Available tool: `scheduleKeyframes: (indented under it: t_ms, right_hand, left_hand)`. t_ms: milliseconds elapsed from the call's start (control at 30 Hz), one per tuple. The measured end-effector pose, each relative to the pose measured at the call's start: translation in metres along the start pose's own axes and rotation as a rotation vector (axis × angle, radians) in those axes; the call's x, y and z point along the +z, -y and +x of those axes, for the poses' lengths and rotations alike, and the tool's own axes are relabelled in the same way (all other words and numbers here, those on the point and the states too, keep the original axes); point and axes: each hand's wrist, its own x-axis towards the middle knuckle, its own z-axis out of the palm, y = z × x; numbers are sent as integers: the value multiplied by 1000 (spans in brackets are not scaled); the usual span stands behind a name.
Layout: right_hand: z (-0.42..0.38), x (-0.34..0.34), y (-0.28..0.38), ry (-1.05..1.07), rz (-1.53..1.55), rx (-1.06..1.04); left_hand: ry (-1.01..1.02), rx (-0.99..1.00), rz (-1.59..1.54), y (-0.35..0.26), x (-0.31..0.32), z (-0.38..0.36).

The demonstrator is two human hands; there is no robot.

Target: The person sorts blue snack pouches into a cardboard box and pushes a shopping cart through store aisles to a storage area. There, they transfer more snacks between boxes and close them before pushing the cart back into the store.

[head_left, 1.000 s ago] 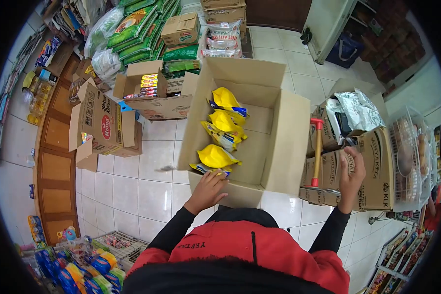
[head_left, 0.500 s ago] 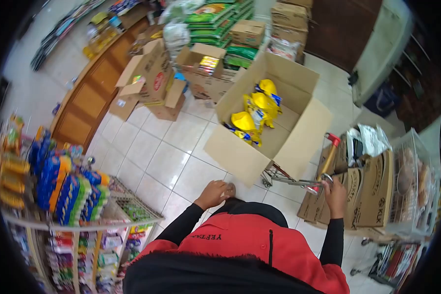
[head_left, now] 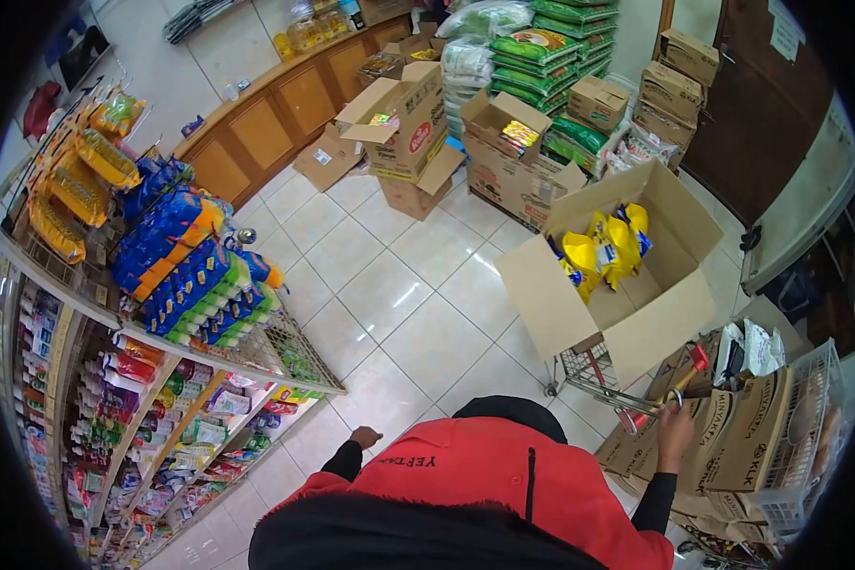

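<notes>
My right hand (head_left: 674, 432) is closed on the handle (head_left: 686, 372) of a shopping cart (head_left: 589, 370), a bar with red ends. A metal ring (head_left: 673, 397) shows at its fingers. On the cart rides a large cardboard box (head_left: 560, 294) with its flaps spread. Several yellow packs (head_left: 617, 245) with blue parts lie inside it. My left hand (head_left: 364, 437) hangs low beside my red shirt, a finger stretched out, holding nothing that shows. Nearest to it is the shelf rack (head_left: 328, 375) on the left.
Blue packs (head_left: 185, 256) and orange packs (head_left: 81, 180) top the rack. Open cartons (head_left: 413, 123) and stacked green sacks (head_left: 541, 66) stand ahead. At the right are brown cartons (head_left: 746, 437) and a white wire basket (head_left: 807, 427). A brown door (head_left: 746, 114) is behind the box.
My view has swung left, so the cart and box appear farther right and the rack shows more fully. My left hand has dropped back toward my side. The right stays on the handle.
</notes>
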Motion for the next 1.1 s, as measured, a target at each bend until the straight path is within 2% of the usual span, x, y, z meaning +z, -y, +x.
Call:
scheduleKeyframes:
  t_ms: [33,67,133,200,267,333,400,467,600,633,667,733,800,867,933,1000,1100]
  right_hand:
    - [-7,-4,8,15,11,50]
    - [-14,-7,17,31,21,101]
    - [-29,-5,31,46,13,149]
    - [-44,7,32,-93,9,117]
    - [-54,6,39,-69,29,100]
    - [-65,3,50,-47,47,83]
    - [-72,-2,62,49,37,80]
    - [-79,-1,74,26,49,44]
    - [-96,2,111,-8,191,43]
    - [-97,9,108,31,320,69]
    - [-97,21,103,37,321,69]
    - [-100,35,102,-185,287,-67]
    - [-103,29,113,-105,297,20]
    - [-104,23,127,-34,307,105]
    - [-101,22,133,-53,293,165]
    - [-95,33,128,-101,263,130]
    - [-84,39,121,-135,199,82]
  left_hand:
    - [-17,18,-19,11,4,-10]
    - [-47,47,89,70,80,57]
    - [-32,21,70,92,81,51]
    - [-45,17,26,115,71,49]
    - [-52,19,-23,129,52,43]
    - [-294,234,125,139,16,23]
    - [-369,139,-82,142,-8,18]
    - [-396,-86,-510,141,-21,16]
    - [-371,-88,-599,146,-28,7]
    - [-377,-83,-617,147,-26,4]
    - [-375,-89,-616,149,-24,0]
    - [-343,-81,-561,157,-9,-1]
    - [-309,-72,-493,167,2,-11]
    - [-79,157,141,173,6,-18]
    - [-132,202,197,209,59,16]
    - [-228,240,213,239,105,47]
    - [-191,193,198,233,100,58]
